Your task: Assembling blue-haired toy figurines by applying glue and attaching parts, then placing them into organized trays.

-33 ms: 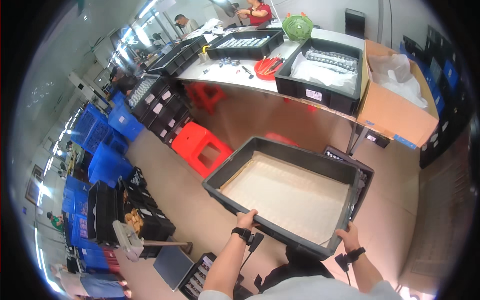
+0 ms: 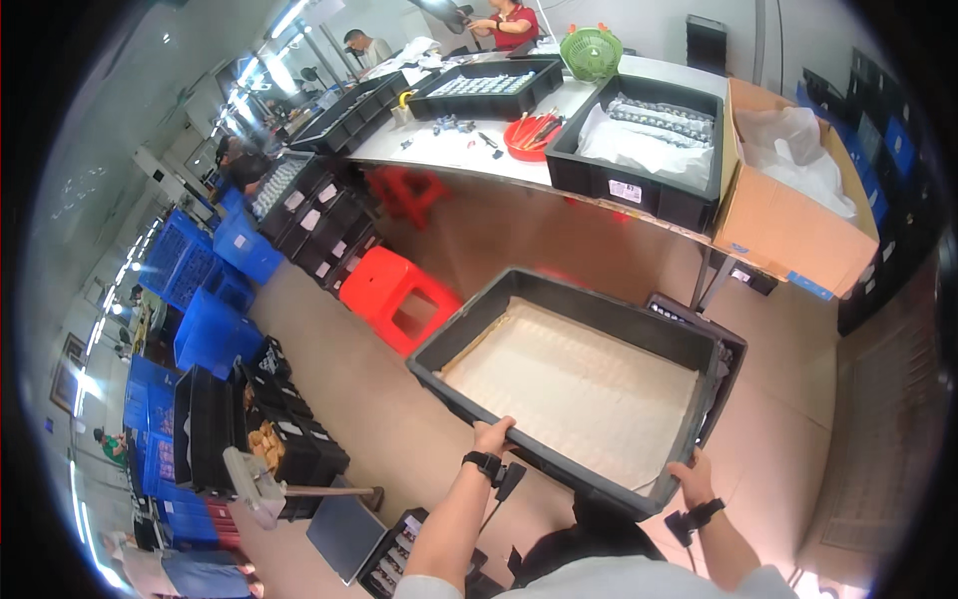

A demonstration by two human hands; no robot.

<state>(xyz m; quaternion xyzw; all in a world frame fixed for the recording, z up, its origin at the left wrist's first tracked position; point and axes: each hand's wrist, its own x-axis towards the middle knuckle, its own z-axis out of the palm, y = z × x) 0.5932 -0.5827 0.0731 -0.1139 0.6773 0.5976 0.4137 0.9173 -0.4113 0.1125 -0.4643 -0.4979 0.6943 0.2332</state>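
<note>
You hold the dark grey crate (image 2: 519,290) by its near rim, level above the floor, in front of the long worktable (image 2: 439,150). Nothing has shifted since the earlier frame: its pale liner sheet (image 2: 574,394) lies flat inside as before. Your left hand (image 2: 493,436) and right hand (image 2: 692,479) both curl their fingers over that rim. A red stool (image 2: 399,297) stands just left of the crate.

Premises: a factory assembly or packing workshop. Evidence: a long worktop (image 2: 469,160) carrying black parts trays (image 2: 489,88) and a cardboard box (image 2: 788,225), stacked blue crates (image 2: 215,260) and black bins (image 2: 319,235) along the floor, red plastic stools (image 2: 399,298), and other workers (image 2: 509,22) stationed at the far end.
</note>
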